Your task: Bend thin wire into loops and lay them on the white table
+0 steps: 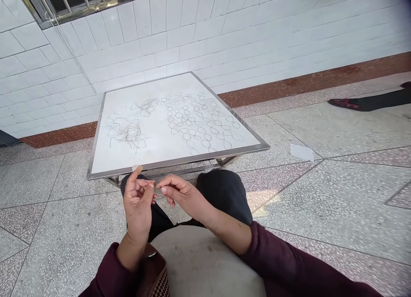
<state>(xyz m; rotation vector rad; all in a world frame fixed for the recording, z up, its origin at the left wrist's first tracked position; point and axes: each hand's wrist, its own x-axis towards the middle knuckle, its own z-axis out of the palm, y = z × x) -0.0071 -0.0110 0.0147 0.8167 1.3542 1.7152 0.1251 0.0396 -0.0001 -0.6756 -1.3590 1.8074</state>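
Note:
My left hand point(138, 203) is closed in a pinch of thumb and finger just in front of the table's near edge. Its raised index finger has a pale wrap point(137, 169) at the tip. Close beside it, my right hand point(183, 196) also pinches, its fingertips almost meeting the left ones. Between them is a thin wire, barely visible and partly hidden by the fingers. On the white-topped table point(144, 158) lie many wire loops point(201, 116), several twisted into figure-eight shapes, on the right. Loose tangles of bent wire point(128, 132) lie on the left.
The table has a metal rim and stands near a white tiled wall point(128, 53). My knees point(224, 192) are against its near side. A white paper piece point(302, 152) lies on the speckled floor. Another person's shoe and leg point(346, 103) show at right; a barred window point(80, 1) is upper left.

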